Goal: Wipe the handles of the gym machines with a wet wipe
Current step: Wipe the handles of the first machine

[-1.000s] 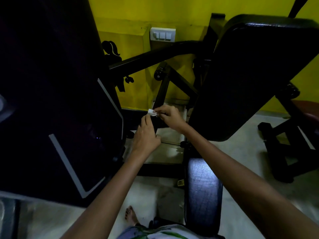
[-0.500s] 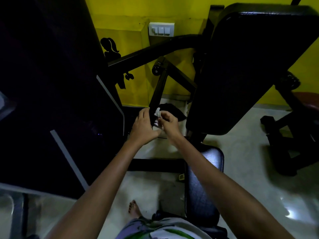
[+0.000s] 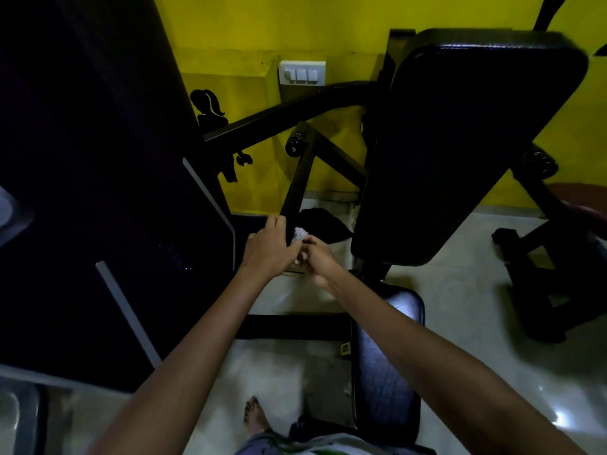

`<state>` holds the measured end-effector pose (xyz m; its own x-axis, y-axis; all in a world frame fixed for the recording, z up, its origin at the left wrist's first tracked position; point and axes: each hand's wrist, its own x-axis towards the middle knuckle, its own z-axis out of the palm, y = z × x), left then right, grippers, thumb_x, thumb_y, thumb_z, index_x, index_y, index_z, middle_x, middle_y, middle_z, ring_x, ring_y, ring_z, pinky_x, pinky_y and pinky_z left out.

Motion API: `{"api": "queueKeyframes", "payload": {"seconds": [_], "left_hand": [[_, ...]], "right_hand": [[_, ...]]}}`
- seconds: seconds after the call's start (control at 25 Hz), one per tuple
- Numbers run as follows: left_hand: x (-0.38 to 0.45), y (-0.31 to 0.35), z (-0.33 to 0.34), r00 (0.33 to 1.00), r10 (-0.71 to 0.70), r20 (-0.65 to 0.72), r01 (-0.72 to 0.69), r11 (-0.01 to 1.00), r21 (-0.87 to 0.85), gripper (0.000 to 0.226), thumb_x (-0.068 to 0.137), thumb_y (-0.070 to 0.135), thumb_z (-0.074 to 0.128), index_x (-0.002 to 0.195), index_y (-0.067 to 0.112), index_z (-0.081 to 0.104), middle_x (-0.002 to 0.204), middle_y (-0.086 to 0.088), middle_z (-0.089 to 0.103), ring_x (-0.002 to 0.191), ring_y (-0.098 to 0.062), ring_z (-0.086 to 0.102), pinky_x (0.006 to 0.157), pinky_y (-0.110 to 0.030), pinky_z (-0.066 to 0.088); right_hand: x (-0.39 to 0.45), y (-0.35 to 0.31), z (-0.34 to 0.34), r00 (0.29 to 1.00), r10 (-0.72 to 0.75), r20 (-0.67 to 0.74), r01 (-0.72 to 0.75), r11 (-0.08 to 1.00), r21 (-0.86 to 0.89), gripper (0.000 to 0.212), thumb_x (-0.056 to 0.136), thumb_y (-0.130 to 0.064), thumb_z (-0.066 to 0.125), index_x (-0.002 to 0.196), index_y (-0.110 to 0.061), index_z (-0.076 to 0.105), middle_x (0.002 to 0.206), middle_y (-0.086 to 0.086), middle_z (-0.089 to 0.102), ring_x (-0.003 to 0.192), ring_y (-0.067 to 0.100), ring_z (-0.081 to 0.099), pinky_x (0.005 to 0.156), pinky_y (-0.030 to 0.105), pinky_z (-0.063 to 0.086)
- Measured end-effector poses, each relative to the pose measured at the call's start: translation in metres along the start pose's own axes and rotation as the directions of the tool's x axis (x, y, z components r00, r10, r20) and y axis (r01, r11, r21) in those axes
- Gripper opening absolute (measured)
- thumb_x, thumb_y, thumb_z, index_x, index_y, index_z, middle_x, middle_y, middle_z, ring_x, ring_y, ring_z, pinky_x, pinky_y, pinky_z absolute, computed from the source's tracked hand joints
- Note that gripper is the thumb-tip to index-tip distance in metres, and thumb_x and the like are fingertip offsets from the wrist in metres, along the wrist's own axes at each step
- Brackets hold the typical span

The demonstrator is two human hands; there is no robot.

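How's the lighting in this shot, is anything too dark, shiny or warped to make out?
Head view: dim overall; the large panel at left is nearly pure black, detail lost. The yellow wall is the brightest area. Glare spots sit on the floor at lower right, with sheen on the seat pad. Wide-angle bending curves the edges. The wet wipe between the left hand and right hand is soft and small.

Lower end of the handle hidden behind the left hand; most of the wet wipe buried between both hands, only a white scrap showing. Dark panel at 9 o'clock cut by the frame edge, detail lost in shadow. Right hand fingertips too blurred to read.
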<state>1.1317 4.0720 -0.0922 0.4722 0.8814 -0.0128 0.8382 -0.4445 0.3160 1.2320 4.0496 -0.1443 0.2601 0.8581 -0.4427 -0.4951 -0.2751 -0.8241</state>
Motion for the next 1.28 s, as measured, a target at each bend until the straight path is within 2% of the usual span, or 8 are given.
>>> {"api": "queueKeyframes", "payload": {"seconds": [0.2, 0.32, 0.44, 0.64, 0.8, 1.0, 1.2, 1.28], "left_hand": [[0.022, 0.012, 0.003, 0.998, -0.066, 0.015, 0.064, 0.994, 0.087, 0.049, 0.093, 0.038, 0.046, 0.128, 0.005, 0.035, 0.130, -0.015, 0.039, 0.115, -0.036, 0.046, 0.091, -0.044, 0.037], [0.036, 0.008, 0.011, 0.979, -0.148, 0.140, 0.145, 0.989, 0.033, 0.071, 0.095, 0.045, 0.043, 0.147, 0.008, 0.012, 0.151, -0.017, 0.017, 0.133, -0.037, 0.031, 0.105, -0.049, 0.027], [0.050, 0.008, 0.011, 0.962, -0.171, 0.212, 0.174, 0.985, 0.008, 0.077, 0.096, 0.048, 0.038, 0.150, 0.010, 0.000, 0.158, -0.013, 0.001, 0.142, -0.036, 0.016, 0.111, -0.051, 0.017], [0.079, 0.009, 0.006, 0.979, -0.116, 0.168, 0.128, 0.990, -0.061, 0.081, 0.093, 0.048, 0.046, 0.150, 0.010, 0.001, 0.158, -0.010, 0.001, 0.142, -0.033, 0.017, 0.113, -0.051, 0.019], [0.089, 0.010, 0.020, 0.983, -0.108, 0.151, 0.119, 0.990, -0.070, 0.074, 0.096, 0.034, 0.047, 0.150, 0.011, 0.003, 0.157, -0.010, 0.006, 0.136, -0.038, 0.027, 0.106, -0.049, 0.031], [0.097, 0.005, 0.029, 0.988, -0.101, 0.115, 0.113, 0.988, -0.103, 0.066, 0.099, 0.021, 0.041, 0.151, 0.013, 0.000, 0.157, -0.010, 0.003, 0.131, -0.038, 0.033, 0.100, -0.042, 0.036], [0.100, 0.006, 0.030, 0.986, -0.118, 0.114, 0.130, 0.987, -0.098, 0.065, 0.100, 0.020, 0.037, 0.151, 0.014, -0.004, 0.157, -0.009, 0.001, 0.128, -0.036, 0.036, 0.096, -0.039, 0.038], [0.100, 0.007, 0.029, 0.986, -0.125, 0.106, 0.135, 0.987, -0.090, 0.065, 0.100, 0.021, 0.037, 0.151, 0.015, -0.005, 0.157, -0.008, 0.002, 0.128, -0.035, 0.038, 0.095, -0.039, 0.040]], "right_hand": [[0.030, -0.022, 0.005, 0.996, 0.005, -0.093, 0.009, 0.988, 0.152, 0.031, 0.094, 0.010, 0.036, 0.072, -0.008, 0.050, 0.063, 0.008, 0.052, 0.042, 0.009, 0.051, 0.037, 0.017, 0.040], [0.044, -0.021, 0.008, 0.995, 0.083, -0.055, -0.065, 0.959, 0.275, 0.031, 0.098, 0.004, 0.031, 0.077, -0.010, 0.049, 0.075, 0.008, 0.050, 0.064, 0.015, 0.049, 0.053, 0.024, 0.044], [0.060, -0.026, 0.005, 0.993, 0.110, -0.029, -0.097, 0.953, 0.288, 0.029, 0.100, 0.000, 0.030, 0.081, -0.011, 0.049, 0.079, 0.007, 0.053, 0.067, 0.016, 0.051, 0.044, 0.022, 0.050], [0.100, -0.043, 0.004, 0.990, 0.079, -0.118, -0.054, 0.978, 0.201, 0.027, 0.099, -0.001, 0.032, 0.080, -0.013, 0.048, 0.076, 0.008, 0.052, 0.063, 0.016, 0.050, 0.059, 0.027, 0.042], [0.129, -0.059, -0.001, 0.989, 0.106, -0.103, -0.086, 0.980, 0.179, 0.032, 0.101, -0.009, 0.030, 0.076, -0.009, 0.049, 0.049, 0.002, 0.057, 0.031, 0.007, 0.048, 0.036, 0.017, 0.037], [0.173, -0.078, -0.004, 0.997, 0.054, -0.063, -0.040, 0.978, 0.203, 0.033, 0.101, -0.004, 0.024, 0.075, -0.008, 0.044, 0.037, -0.004, 0.053, 0.029, 0.003, 0.048, 0.033, 0.014, 0.036], [0.217, -0.096, -0.006, 0.979, 0.067, -0.193, -0.032, 0.984, 0.175, 0.030, 0.101, -0.004, 0.029, 0.077, -0.008, 0.047, 0.070, 0.006, 0.054, 0.064, 0.012, 0.053, 0.072, 0.016, 0.048], [0.227, -0.101, -0.006, 0.979, 0.074, -0.191, -0.026, 0.969, 0.246, 0.030, 0.101, -0.006, 0.031, 0.076, -0.006, 0.048, 0.068, 0.007, 0.057, 0.059, 0.015, 0.058, 0.081, 0.018, 0.049]]}}
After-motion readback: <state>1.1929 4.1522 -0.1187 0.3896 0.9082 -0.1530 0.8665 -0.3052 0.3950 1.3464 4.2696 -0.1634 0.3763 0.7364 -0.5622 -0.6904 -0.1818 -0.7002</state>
